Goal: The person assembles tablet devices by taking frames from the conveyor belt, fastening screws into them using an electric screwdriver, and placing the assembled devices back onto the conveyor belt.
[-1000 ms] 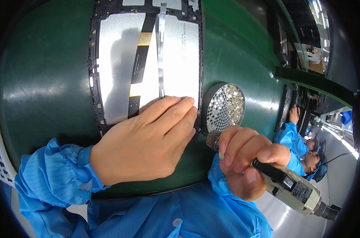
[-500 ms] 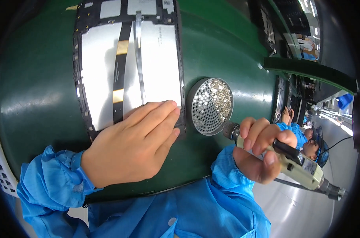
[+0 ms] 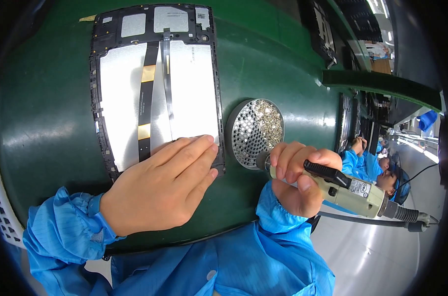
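A tablet frame lies on the mat. Just right of it sits a round screw tray. The left hand rests flat on the frame's near right corner. The right hand holds an electric screwdriver at the tray's near edge.

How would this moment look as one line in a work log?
left hand: flat on tablet frame | right hand: grips electric screwdriver, tip at screw tray | surface: green mat
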Motion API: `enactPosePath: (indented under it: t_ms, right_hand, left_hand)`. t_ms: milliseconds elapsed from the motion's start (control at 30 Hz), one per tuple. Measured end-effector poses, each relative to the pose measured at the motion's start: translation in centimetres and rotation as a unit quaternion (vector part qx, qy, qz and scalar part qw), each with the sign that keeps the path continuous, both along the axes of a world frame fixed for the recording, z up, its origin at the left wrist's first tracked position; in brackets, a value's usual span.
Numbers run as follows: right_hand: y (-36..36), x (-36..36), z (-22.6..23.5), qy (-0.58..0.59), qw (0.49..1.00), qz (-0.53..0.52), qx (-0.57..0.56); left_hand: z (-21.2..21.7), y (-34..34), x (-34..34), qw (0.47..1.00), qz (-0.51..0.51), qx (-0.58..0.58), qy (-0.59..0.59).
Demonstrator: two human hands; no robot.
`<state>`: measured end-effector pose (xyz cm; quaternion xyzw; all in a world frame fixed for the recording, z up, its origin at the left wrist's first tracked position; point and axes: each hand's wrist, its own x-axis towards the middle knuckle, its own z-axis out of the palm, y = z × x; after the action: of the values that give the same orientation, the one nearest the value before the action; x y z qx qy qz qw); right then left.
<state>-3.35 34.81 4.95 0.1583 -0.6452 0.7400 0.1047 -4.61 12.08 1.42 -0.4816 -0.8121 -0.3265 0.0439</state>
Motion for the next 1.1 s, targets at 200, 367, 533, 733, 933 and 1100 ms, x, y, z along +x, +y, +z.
enactPosePath:
  t_ms: [200,367,533,733,933,1100]
  right_hand:
    - [-0.5,0.4,-0.1,-0.003,1.000,-0.004,0.006]
    - [-0.7,0.5,0.0,-0.002,1.000,-0.013,-0.008]
    - [-0.6,0.6,0.0,0.002,1.000,0.003,0.030]
    - [-0.9,1.0,0.4,0.002,0.999,-0.031,0.013]
    - [-1.1,2.0,3.6,0.054,0.998,0.019,-0.001]
    - [-4.4,1.8,3.2,0.047,0.993,0.105,-0.002]
  left_hand:
    - [0.3,-0.5,-0.1,1.000,-0.005,-0.003,0.000]
    - [0.3,-0.8,0.1,1.000,-0.003,-0.010,0.006]
    - [0.3,-0.6,0.3,1.000,0.000,-0.009,0.015]
    - [0.8,-1.1,-0.2,1.000,-0.006,0.021,-0.008]
    - [0.5,-1.7,-0.6,0.994,-0.072,0.080,-0.023]
    - [1.1,-1.7,-0.8,0.989,-0.075,0.113,-0.058]
